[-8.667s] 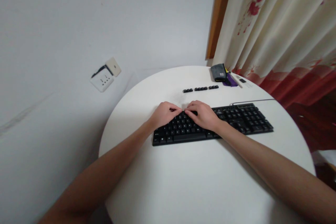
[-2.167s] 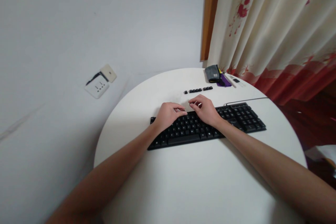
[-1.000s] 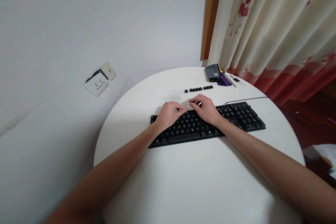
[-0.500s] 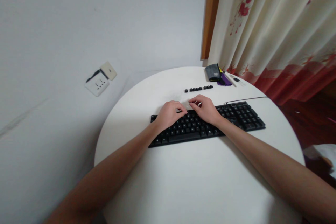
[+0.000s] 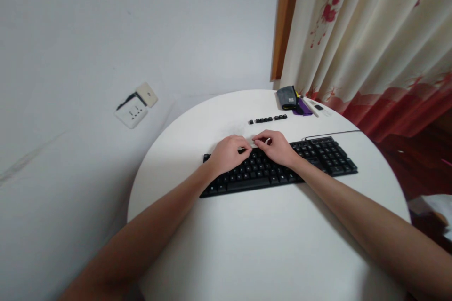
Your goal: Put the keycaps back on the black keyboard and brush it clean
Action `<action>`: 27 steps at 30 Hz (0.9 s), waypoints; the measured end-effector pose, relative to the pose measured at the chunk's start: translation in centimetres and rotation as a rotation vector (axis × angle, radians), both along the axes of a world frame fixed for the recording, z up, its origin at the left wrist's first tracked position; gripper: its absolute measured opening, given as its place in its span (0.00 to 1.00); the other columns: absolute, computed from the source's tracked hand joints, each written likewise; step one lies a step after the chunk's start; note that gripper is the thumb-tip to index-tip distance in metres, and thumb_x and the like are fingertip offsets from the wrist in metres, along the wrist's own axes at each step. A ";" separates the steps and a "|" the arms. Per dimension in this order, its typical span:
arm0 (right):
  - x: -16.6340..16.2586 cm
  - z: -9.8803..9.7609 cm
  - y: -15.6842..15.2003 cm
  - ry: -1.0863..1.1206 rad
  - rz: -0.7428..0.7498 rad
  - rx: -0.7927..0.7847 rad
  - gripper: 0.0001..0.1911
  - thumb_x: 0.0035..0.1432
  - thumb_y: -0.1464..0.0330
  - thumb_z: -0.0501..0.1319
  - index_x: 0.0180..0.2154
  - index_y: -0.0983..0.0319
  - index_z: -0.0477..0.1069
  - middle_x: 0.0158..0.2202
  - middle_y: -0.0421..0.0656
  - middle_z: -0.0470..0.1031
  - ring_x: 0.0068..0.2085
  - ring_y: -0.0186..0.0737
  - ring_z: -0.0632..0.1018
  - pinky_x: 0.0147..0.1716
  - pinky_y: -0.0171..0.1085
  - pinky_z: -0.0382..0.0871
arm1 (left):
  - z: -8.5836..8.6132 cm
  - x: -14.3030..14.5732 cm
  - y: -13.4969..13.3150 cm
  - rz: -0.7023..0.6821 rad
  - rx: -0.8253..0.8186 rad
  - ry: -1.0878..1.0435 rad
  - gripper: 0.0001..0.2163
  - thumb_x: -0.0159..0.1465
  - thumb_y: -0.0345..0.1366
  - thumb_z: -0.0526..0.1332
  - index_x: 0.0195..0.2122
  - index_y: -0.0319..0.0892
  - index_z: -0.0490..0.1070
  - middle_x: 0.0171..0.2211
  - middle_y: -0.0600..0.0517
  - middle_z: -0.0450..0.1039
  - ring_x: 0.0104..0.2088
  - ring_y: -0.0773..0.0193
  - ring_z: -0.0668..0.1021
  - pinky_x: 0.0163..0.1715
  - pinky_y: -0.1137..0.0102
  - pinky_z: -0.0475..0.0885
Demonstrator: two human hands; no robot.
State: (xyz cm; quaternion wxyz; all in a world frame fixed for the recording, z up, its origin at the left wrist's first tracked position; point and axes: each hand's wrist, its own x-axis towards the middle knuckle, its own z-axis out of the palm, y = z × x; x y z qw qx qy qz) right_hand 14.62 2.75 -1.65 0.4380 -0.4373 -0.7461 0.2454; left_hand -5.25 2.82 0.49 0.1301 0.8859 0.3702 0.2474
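A black keyboard (image 5: 254,182) lies across the white round table, with both hands over its back edge. My left hand (image 5: 229,154) rests over the keyboard's upper left part, thumb and forefinger pinched together; anything between them is too small to make out. My right hand (image 5: 276,146) is closed in a pinch just to the right. A tiny dark speck shows by its fingertips, but I cannot tell what it is. Behind the hands, several loose black keycaps (image 5: 264,120) lie in a row on the table. The keys beneath both hands are hidden.
On the table (image 5: 247,244), a grey folded cloth (image 5: 286,98), a purple cloth (image 5: 302,107) and a white pen-like tool (image 5: 310,107) lie at the back right. The keyboard's cable (image 5: 332,133) runs off right. A wall socket (image 5: 131,112) is at left; a curtain (image 5: 374,47) hangs at right.
The fingertips of both hands have shifted slightly at the keyboard's back edge, still pinched. The keyboard and the row of keycaps stay in place.
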 end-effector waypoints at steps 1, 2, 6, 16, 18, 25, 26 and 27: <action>0.0 0.0 0.0 -0.001 0.000 0.002 0.07 0.58 0.70 0.61 0.36 0.61 0.79 0.34 0.43 0.80 0.34 0.38 0.77 0.36 0.38 0.70 | 0.1 0.0 0.0 -0.013 0.017 0.027 0.07 0.63 0.32 0.60 0.32 0.46 0.79 0.37 0.52 0.80 0.42 0.59 0.78 0.49 0.64 0.70; 0.0 0.0 0.0 -0.002 0.002 0.004 0.07 0.58 0.70 0.61 0.36 0.62 0.79 0.34 0.43 0.80 0.34 0.38 0.77 0.36 0.38 0.70 | 0.2 -0.1 0.0 -0.023 0.029 0.048 0.07 0.63 0.32 0.60 0.33 0.46 0.79 0.37 0.52 0.80 0.42 0.59 0.78 0.49 0.64 0.70; 0.0 -0.1 0.0 -0.008 0.005 0.007 0.07 0.58 0.71 0.61 0.36 0.62 0.79 0.35 0.43 0.80 0.35 0.38 0.77 0.37 0.38 0.70 | 0.4 -0.1 0.1 -0.047 0.007 0.044 0.08 0.63 0.32 0.60 0.33 0.46 0.79 0.37 0.52 0.80 0.41 0.60 0.78 0.48 0.65 0.71; 0.0 -0.1 0.0 -0.031 -0.006 -0.005 0.07 0.58 0.70 0.61 0.36 0.62 0.79 0.35 0.44 0.80 0.35 0.38 0.77 0.37 0.39 0.70 | -0.2 0.0 0.3 -0.028 -0.073 -0.034 0.08 0.62 0.32 0.61 0.29 0.44 0.79 0.34 0.51 0.78 0.36 0.62 0.79 0.43 0.68 0.72; 0.0 -0.1 0.0 -0.029 -0.003 -0.003 0.07 0.58 0.70 0.61 0.36 0.61 0.79 0.36 0.44 0.80 0.35 0.38 0.77 0.37 0.38 0.70 | -0.2 0.0 0.3 -0.042 -0.087 -0.041 0.08 0.62 0.32 0.60 0.29 0.44 0.78 0.33 0.52 0.78 0.36 0.62 0.79 0.43 0.68 0.72; 0.0 0.0 -0.1 -0.014 -0.001 -0.023 0.07 0.58 0.71 0.61 0.36 0.62 0.79 0.34 0.44 0.80 0.34 0.38 0.77 0.37 0.38 0.70 | -0.4 0.2 0.1 0.012 -0.024 -0.018 0.08 0.65 0.33 0.58 0.31 0.43 0.76 0.33 0.52 0.76 0.36 0.62 0.77 0.41 0.68 0.71; 0.0 0.0 -0.1 -0.012 0.002 -0.029 0.07 0.57 0.71 0.61 0.35 0.62 0.79 0.34 0.44 0.80 0.34 0.38 0.78 0.37 0.38 0.70 | -0.5 0.3 0.1 0.015 -0.014 -0.007 0.08 0.65 0.33 0.57 0.32 0.43 0.75 0.34 0.52 0.76 0.37 0.62 0.77 0.41 0.68 0.71; 0.0 0.0 -0.1 -0.013 0.006 -0.036 0.07 0.57 0.71 0.61 0.35 0.62 0.79 0.33 0.43 0.80 0.34 0.38 0.77 0.36 0.38 0.70 | -0.5 0.3 0.1 0.014 -0.008 0.004 0.07 0.65 0.33 0.57 0.34 0.43 0.75 0.34 0.52 0.77 0.37 0.62 0.77 0.42 0.68 0.71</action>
